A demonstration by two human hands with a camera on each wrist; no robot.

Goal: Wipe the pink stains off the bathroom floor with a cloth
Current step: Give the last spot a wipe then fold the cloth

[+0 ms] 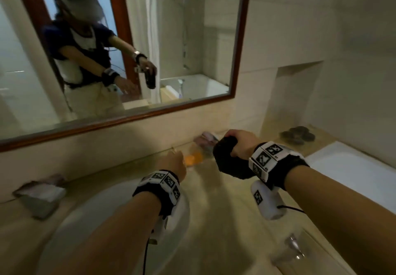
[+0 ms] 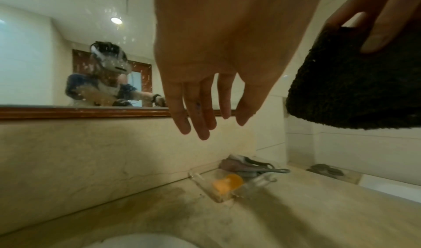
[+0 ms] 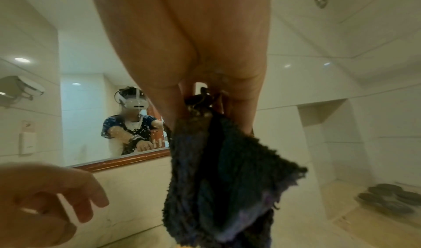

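A dark, fuzzy cloth hangs from my right hand, whose fingers grip its top above the beige vanity counter. The right wrist view shows the cloth dangling below the curled fingers, with a purplish patch low on it. To its left, my left hand hovers over the counter with straight, relaxed fingers and holds nothing. The cloth is at the right edge of the left wrist view. No floor or pink stain is in view.
A clear dish with an orange object sits at the counter's back, beside greyish items. A white basin lies below my left arm. A wood-framed mirror spans the wall. Dark round things sit in a niche; a bathtub is right.
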